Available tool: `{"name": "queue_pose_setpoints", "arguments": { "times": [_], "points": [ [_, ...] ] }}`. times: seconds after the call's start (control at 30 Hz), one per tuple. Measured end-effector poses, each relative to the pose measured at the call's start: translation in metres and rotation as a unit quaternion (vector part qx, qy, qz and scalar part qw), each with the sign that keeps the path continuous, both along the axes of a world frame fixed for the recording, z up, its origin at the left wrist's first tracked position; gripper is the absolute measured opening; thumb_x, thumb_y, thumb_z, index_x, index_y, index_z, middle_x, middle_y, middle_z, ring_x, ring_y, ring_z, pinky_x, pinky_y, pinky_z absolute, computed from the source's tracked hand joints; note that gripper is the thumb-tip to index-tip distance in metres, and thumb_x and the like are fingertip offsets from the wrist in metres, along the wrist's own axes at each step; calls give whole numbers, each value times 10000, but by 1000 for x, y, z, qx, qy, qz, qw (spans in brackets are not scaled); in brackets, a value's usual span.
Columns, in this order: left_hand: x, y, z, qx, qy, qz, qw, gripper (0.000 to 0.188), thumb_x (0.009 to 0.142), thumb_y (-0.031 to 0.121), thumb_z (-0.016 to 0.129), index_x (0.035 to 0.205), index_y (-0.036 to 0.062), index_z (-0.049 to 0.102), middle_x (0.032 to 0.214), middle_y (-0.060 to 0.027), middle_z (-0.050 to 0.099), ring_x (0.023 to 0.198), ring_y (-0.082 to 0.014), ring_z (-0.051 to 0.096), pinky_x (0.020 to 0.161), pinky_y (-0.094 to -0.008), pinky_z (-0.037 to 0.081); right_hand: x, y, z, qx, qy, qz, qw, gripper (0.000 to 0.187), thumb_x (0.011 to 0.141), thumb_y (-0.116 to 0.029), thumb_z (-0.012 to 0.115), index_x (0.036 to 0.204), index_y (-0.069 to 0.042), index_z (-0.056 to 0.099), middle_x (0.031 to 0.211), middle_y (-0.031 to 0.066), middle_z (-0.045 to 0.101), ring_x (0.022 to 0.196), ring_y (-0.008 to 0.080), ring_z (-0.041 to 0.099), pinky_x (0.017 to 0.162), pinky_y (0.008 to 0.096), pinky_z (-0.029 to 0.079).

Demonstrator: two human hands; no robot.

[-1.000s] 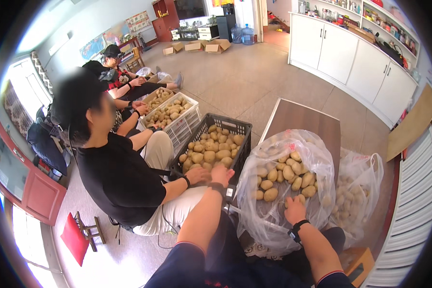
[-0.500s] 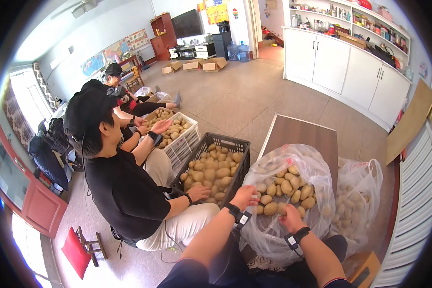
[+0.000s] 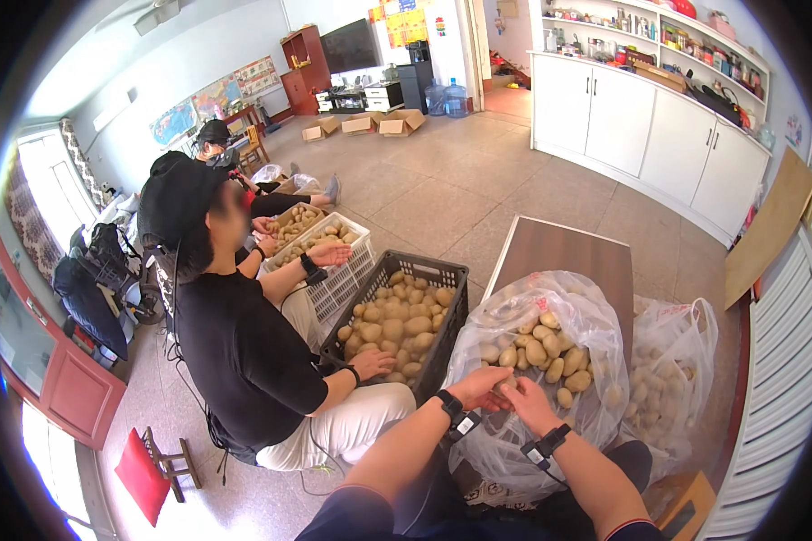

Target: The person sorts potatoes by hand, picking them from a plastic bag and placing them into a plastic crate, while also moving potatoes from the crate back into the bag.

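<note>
Both my hands have come together over the near left part of an open clear plastic bag [image 3: 474, 442] of potatoes [image 3: 550, 347]. My left hand [image 3: 478, 388] is closed around a potato [image 3: 506, 385], mostly hidden by fingers. Against it my right hand [image 3: 532, 406] is closed too, its fingertips on the same potato. Dark bands with small white devices sit on both my wrists. The bag rests on a brown-topped low table [image 3: 559, 261], its mouth spread wide.
Left of the bag stands a black crate [image 3: 465, 311] of potatoes, with a co-worker's hand [image 3: 373, 363] at its near edge. Beyond it is a white crate [image 3: 356, 270] of potatoes. A second bag of potatoes [image 3: 668, 379] stands at right. Another person sits farther back.
My right hand has moved left and my left hand slightly down and right, so they now meet at the potato. The co-worker beside me has shifted, one raised hand moving right.
</note>
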State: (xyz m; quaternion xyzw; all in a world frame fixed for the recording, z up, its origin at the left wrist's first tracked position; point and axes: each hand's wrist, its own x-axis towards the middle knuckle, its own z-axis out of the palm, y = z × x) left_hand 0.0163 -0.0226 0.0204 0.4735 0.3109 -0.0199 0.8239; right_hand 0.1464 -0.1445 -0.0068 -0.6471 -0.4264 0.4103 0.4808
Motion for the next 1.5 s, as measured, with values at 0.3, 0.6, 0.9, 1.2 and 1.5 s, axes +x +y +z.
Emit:
{"name": "queue_pose_setpoints", "arguments": {
  "times": [0.3,0.6,0.9,1.2,1.5],
  "points": [
    [-3,10,-17,-16,-19,83,996,313,948,382,572,1082,100,565,896,-64,665,657,-169,647,539,-286,532,6,-25,-27,79,-247,-56,964,281,850,-210,676,1014,9,612,891,134,651,738,249,627,665,356,492],
    [-25,55,-55,-44,-148,328,932,233,986,289,508,1025,67,567,911,-85,646,763,-234,640,644,-395,559,34,-83,-40,-16,-526,-88,846,372,739,-165,703,1079,-49,603,1084,164,569,1059,362,517,886,455,446],
    [-61,114,-78,-78,-63,425,900,314,1005,292,465,1069,-4,550,982,-167,617,791,-340,630,681,-441,575,41,-88,-53,-107,-512,-108,845,467,750,-128,678,1203,-90,572,1195,124,536,1092,351,514,912,456,447],
    [-78,110,-90,-88,-83,519,846,225,977,175,463,1132,26,526,1112,-136,560,958,-304,573,731,-466,575,44,-112,-73,-124,-476,-91,866,491,730,-77,699,1191,-32,535,1244,178,487,1139,398,470,976,449,418],
    [-71,111,-105,-110,-78,580,803,247,961,187,512,1124,4,533,1094,-143,572,980,-323,586,719,-461,578,62,-118,-89,-105,-423,-140,889,403,716,29,594,1113,-29,555,1186,178,518,1094,402,498,946,453,420]
  ]
}}
